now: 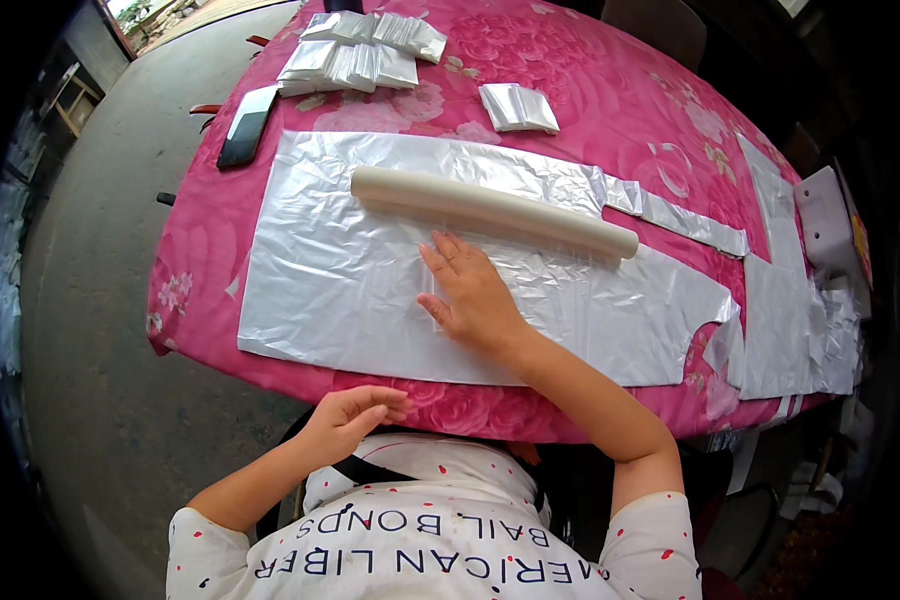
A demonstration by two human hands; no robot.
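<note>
A silvery white plastic bag with handle cut-outs at its right end lies flat on the table in front of me. Across its upper half rests a beige tube, slanting down to the right. My right hand is on the bag just below the tube, fingers spread and holding nothing; its fingertips come close to the tube's lower side. At the table's near edge, my left hand hovers apart from the bag, fingers stretched out and nothing seen in it.
Several folded silvery packets sit in stacks at the far left, with a smaller stack to their right. A phone lies by the left edge. More plastic bags and a white box are at the right. A pink flowered cloth covers the table.
</note>
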